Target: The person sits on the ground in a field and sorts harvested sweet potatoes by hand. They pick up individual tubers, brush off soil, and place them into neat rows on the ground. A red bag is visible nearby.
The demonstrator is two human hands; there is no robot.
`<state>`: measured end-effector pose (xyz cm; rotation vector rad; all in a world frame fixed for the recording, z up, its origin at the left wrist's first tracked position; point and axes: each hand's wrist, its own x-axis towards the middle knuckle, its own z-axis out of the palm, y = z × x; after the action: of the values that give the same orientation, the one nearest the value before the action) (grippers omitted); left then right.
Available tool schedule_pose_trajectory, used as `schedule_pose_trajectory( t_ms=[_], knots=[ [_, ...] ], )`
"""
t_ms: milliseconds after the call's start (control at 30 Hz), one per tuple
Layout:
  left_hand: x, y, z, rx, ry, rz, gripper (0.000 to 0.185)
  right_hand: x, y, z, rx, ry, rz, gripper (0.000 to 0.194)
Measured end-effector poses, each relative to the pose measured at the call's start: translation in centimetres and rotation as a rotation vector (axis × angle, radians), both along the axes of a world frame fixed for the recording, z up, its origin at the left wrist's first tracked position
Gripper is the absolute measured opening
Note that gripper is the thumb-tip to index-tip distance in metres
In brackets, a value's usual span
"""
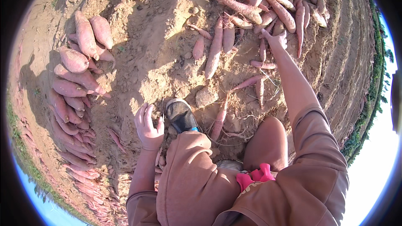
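Note:
My left hand (150, 131) hovers beside my shoe with its fingers spread and nothing in it. My right hand (276, 41) reaches out to the lower edge of a heap of sweet potatoes (282, 9). Its fingers curl at the heap, and the picture does not settle whether they grip a root. Just below that hand lies a thin sweet potato (263, 50), with a small one (263, 65) crosswise under it. A long sweet potato (214, 50) rests on the soil to the left of the heap.
A row of sweet potatoes (70, 88) runs down the left side. My shoe (180, 114) stands by a clod of earth (206, 96). Stringy roots and a slim sweet potato (220, 119) lie between my legs. Furrowed soil (348, 59) stretches away on the right.

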<state>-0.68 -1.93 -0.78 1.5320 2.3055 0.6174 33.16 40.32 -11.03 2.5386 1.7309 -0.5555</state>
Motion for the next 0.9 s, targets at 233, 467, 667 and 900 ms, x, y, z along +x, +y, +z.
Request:
schedule_pose_trajectory(
  t_ms=[233,467,667,900],
  knots=[
    [8.3,16.1,-4.2,-0.157,-0.167,-0.425,0.079,2.4,-1.7,0.3,0.069,0.258,0.060,0.106],
    [13.1,24.8,-4.5,-0.459,-0.071,-0.269,0.106,0.4,-9.2,1.9,-0.061,0.369,0.090,0.086],
    [14.2,30.3,-6.1,-0.517,-0.091,0.113,0.105,-1.4,-17.3,2.9,-0.335,0.335,0.237,0.088],
    [12.3,28.1,-7.0,-0.364,-0.236,-0.088,0.107,-0.7,-26.1,5.5,-0.686,0.339,0.444,0.093]
  ],
)
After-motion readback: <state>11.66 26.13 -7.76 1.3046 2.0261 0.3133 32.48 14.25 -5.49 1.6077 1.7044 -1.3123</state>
